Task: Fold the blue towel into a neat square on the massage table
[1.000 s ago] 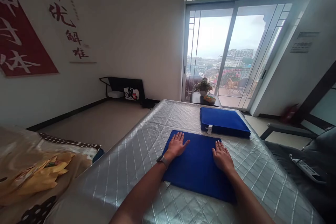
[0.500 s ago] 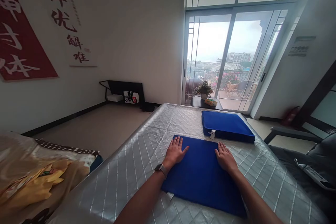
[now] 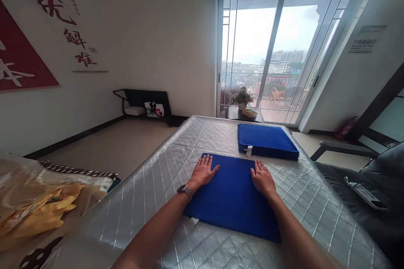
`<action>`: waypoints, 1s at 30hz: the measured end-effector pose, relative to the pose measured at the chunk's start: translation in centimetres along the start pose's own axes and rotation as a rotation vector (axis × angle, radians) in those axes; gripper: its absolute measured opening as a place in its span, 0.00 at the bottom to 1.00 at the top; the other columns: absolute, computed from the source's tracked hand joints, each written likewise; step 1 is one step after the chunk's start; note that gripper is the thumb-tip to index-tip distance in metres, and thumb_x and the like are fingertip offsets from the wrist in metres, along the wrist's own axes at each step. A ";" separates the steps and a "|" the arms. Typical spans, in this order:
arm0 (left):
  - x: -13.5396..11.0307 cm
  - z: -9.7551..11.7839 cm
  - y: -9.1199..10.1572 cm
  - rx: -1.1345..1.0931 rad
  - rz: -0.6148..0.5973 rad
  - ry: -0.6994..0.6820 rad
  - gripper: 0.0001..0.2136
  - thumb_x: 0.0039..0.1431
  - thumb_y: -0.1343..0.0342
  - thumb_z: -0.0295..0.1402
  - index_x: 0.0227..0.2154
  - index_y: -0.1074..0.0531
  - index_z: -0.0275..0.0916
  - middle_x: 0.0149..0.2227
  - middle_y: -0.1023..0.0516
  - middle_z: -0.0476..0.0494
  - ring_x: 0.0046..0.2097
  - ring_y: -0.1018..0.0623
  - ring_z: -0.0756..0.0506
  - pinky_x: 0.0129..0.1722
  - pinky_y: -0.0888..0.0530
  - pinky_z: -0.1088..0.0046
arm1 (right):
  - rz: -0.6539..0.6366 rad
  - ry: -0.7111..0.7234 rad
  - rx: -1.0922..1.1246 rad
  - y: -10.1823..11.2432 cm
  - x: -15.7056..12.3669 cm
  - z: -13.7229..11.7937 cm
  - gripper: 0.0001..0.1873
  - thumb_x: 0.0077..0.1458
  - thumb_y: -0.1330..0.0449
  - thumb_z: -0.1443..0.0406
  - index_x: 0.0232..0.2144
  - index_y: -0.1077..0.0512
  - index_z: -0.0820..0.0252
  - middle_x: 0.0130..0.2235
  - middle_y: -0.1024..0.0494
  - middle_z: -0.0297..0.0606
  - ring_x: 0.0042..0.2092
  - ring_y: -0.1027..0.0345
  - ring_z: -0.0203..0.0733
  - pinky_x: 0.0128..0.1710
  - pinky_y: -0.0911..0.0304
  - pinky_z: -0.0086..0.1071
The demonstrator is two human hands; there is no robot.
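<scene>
A folded blue cloth (image 3: 232, 199) lies flat on a silver quilted surface (image 3: 151, 201) in front of me. My left hand (image 3: 202, 171) rests palm down on the cloth's far left corner, fingers spread; a watch is on that wrist. My right hand (image 3: 261, 178) lies flat on the cloth's far right part, fingers together and stretched out. Neither hand holds anything. Beyond them sits a stack of folded blue cloths (image 3: 267, 141) with a small white tag at its near edge.
A pile of yellow and patterned fabric (image 3: 41, 208) lies at the left. A dark seat with a remote (image 3: 366, 195) stands at the right. Sliding glass doors (image 3: 274, 54) and a small table with a potted plant (image 3: 242, 100) are beyond the surface's far end.
Both hands stay flat on the blue cloth in much the same places. The camera has shifted slightly, so the whole scene sits a little higher and to the left.
</scene>
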State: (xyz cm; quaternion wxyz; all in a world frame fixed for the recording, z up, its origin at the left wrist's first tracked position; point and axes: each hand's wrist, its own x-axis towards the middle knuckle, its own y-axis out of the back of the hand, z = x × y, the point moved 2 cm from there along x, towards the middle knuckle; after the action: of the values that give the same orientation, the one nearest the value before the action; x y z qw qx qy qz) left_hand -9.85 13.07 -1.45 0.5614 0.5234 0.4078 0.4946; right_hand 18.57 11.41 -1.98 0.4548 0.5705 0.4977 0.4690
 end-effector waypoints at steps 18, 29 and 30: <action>2.8 16.1 -2.2 -0.178 0.039 -0.371 0.32 0.72 0.75 0.49 0.69 0.46 0.36 0.70 0.44 0.40 0.71 0.47 0.44 0.69 0.49 0.59 | -0.006 0.056 -0.039 -0.9 0.3 0.9 0.33 0.67 0.63 0.62 0.69 0.51 0.73 0.71 0.51 0.46 0.72 0.61 0.43 0.69 0.62 0.38; 1.3 0.1 -0.5 -0.098 0.053 -0.028 0.39 0.67 0.76 0.57 0.69 0.47 0.37 0.71 0.49 0.40 0.72 0.51 0.40 0.70 0.54 0.54 | -0.011 0.037 -0.101 -1.3 1.3 0.9 0.34 0.67 0.66 0.59 0.69 0.51 0.73 0.71 0.51 0.45 0.72 0.60 0.43 0.69 0.60 0.39; 1.3 -0.3 -0.6 -0.090 0.057 -0.021 0.39 0.67 0.77 0.58 0.70 0.48 0.37 0.72 0.50 0.40 0.72 0.51 0.39 0.70 0.54 0.54 | -0.011 0.032 -0.111 -1.2 1.2 0.8 0.34 0.67 0.65 0.60 0.69 0.51 0.73 0.71 0.51 0.46 0.72 0.60 0.43 0.69 0.60 0.39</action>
State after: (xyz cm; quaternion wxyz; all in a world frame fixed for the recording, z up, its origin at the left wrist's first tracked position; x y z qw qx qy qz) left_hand -9.84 14.43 -1.99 0.5741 0.5142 0.3642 0.5228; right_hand 19.32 12.71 -3.17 0.4804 0.5341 0.4811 0.5025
